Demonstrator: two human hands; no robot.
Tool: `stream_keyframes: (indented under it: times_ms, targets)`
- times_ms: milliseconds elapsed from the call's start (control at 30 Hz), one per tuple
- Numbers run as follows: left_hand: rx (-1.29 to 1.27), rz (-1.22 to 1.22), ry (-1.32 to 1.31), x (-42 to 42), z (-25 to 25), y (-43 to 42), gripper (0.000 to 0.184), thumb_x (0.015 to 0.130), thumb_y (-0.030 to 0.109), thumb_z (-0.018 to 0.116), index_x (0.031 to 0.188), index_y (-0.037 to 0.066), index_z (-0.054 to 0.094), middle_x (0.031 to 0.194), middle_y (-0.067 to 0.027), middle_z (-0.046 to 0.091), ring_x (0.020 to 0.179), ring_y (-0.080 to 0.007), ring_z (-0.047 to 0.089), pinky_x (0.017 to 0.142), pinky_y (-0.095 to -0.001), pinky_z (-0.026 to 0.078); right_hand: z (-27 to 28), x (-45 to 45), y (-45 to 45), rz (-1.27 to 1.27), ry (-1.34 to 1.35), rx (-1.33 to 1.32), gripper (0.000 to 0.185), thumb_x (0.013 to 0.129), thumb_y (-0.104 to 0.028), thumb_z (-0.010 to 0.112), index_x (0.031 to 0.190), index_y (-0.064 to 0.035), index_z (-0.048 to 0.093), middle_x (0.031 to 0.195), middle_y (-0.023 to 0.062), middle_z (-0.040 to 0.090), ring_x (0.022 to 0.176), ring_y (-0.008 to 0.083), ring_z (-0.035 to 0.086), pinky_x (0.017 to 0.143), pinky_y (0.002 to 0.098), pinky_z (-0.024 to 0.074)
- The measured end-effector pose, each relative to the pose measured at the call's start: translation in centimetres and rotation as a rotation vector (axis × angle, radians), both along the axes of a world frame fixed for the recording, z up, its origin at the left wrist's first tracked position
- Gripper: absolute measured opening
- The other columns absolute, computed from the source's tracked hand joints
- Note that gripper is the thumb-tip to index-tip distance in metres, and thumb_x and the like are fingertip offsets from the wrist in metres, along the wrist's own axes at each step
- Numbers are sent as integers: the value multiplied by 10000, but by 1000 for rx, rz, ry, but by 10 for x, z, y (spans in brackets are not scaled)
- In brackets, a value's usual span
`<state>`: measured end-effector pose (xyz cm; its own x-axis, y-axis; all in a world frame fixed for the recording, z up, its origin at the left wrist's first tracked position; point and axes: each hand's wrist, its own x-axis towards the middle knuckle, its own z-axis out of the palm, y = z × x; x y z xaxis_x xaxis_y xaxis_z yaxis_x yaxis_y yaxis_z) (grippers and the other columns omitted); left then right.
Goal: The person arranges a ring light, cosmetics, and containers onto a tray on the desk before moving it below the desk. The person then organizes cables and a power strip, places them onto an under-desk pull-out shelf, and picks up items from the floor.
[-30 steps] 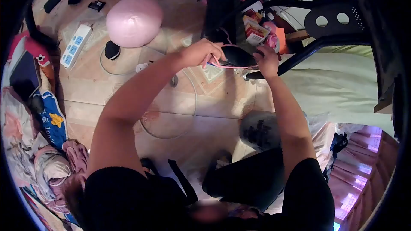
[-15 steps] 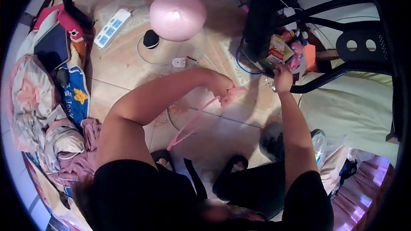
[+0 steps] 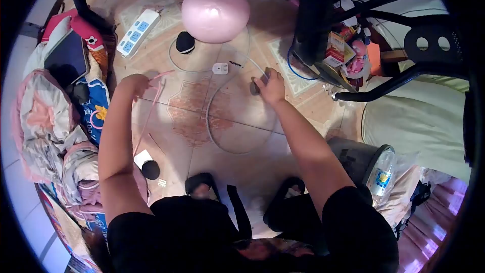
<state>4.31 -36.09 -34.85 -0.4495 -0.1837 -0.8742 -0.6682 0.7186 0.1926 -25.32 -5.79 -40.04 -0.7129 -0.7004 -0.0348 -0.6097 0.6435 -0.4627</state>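
Note:
My left hand [image 3: 135, 87], at the left above the tiled floor, is closed round a thin pink clothes hanger [image 3: 157, 93], whose long side slants down toward the clothes. Out in the middle, my right hand [image 3: 273, 87] has its fingers bent round a small dark brown object [image 3: 254, 87]; its kind does not show. Close to that hand a pale cable [image 3: 209, 116] loops over the tiles. A white plug adapter [image 3: 220, 68] lies left of the right hand, and a black rounded object [image 3: 185, 42] sits behind it.
A pink balloon-like ball [image 3: 215, 12] and a white power strip [image 3: 137, 34] are on the floor ahead. Clothes [image 3: 45, 116] are heaped at left. At right stand a black chair frame [image 3: 414, 71], a dark bin [image 3: 353, 159] and a plastic bottle [image 3: 381, 179].
My left hand has moved left with the pink hanger. My right hand has come from the boxes at right to the middle, now with a small brown object.

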Motion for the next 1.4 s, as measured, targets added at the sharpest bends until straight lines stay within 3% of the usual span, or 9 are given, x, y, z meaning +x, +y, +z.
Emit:
stream_keyframes:
  times_ms: [100,433,600,800,933,1000,1100,1333,1400]
  targets:
    - [-666,2,292,3,-14,23,328,771,127,483,1097,88,493,1012,-118,559,905,-274,579,668,-381,491,-5,2,-12,-65,-82,124,426,695,-288,644,1024,-60,497,1000,176,532,953,331,502,794,399,425]
    - [-556,-158,695,-133,-60,86,209,774,126,469,972,102,531,961,-118,549,889,-283,561,701,-383,477,-20,15,-11,59,-48,90,322,717,-192,547,1034,-135,542,1095,134,482,1000,313,477,800,382,430]
    - [-113,-429,254,-120,-97,73,206,782,155,499,962,104,583,885,-95,613,861,-261,587,709,-369,472,-3,36,-42,259,120,12,459,708,-298,620,1116,-119,511,1094,172,448,1000,341,453,854,379,391]
    - [-384,-177,221,-90,-32,61,198,736,146,520,868,57,638,956,-111,615,888,-245,598,724,-351,484,13,48,-68,69,39,533,444,688,-350,620,1058,-115,544,1114,181,465,1025,329,469,842,383,407]
    - [-415,-2,338,-110,0,62,192,723,105,504,847,48,640,928,-132,613,850,-255,604,709,-356,489,-9,41,-65,-30,-121,407,364,681,-283,617,973,-77,552,990,167,555,910,300,550,778,379,441]
    - [-349,-295,625,-123,-19,58,274,705,75,501,963,46,591,904,-142,609,803,-275,607,672,-377,493,-9,44,-56,-172,-119,309,292,683,-229,602,903,-47,543,830,141,600,784,277,594,720,366,461]
    - [-207,80,795,-131,20,90,290,742,126,513,1012,24,536,998,-144,573,963,-319,533,832,-384,426,-12,39,-35,-230,-254,174,240,691,-176,601,878,-38,540,808,111,599,715,206,585,632,315,455]
    - [-65,247,1026,-123,40,104,742,654,87,641,1292,70,264,1332,-188,230,1111,-361,403,899,-385,385,129,38,16,33,-898,-61,159,768,1,508,918,-33,548,694,-10,493,580,69,451,508,196,356]
    - [-419,25,1107,-115,56,99,749,668,60,605,1316,82,229,1377,-184,122,1099,-403,404,851,-416,422,176,31,37,204,-987,-19,171,795,3,493,954,-24,549,685,-17,481,585,57,438,517,187,349]
